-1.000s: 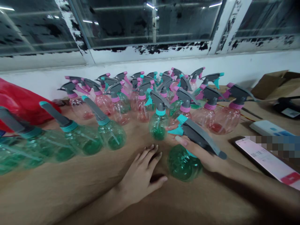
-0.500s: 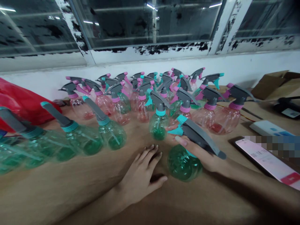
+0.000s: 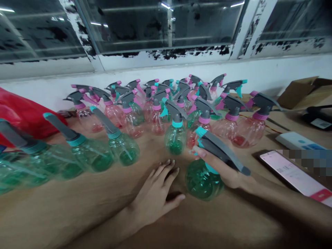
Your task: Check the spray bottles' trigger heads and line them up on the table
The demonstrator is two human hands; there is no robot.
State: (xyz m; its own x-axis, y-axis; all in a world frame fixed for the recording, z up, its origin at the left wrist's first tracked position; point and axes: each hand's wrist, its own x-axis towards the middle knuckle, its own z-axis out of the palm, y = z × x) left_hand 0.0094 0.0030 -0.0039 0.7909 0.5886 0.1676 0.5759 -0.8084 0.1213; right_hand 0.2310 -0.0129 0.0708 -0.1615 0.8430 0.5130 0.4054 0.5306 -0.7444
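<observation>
My right hand (image 3: 229, 174) is wrapped around the neck of a green spray bottle (image 3: 203, 183) with a grey head and turquoise nozzle. Its fingers are curled in at the turquoise trigger, and the thumb lies along the near side. The bottle leans slightly, its base at the tabletop. My left hand (image 3: 155, 197) lies flat on the wooden table (image 3: 103, 214), holding nothing, fingers spread, just left of that bottle. Right beyond my left fingertips stands another green spray bottle (image 3: 175, 138) with a turquoise collar.
Behind are several pink spray bottles (image 3: 247, 129) and some green ones. A row of green bottles (image 3: 97, 155) runs along the left. A red bag (image 3: 28, 114) lies far left. On the right are a phone (image 3: 287, 166), a white box (image 3: 298, 141) and a cardboard box (image 3: 298, 93).
My right fingers have drawn in, pulling the trigger back toward the bottle's neck. My left hand stays where it was. The whole view has shifted very slightly.
</observation>
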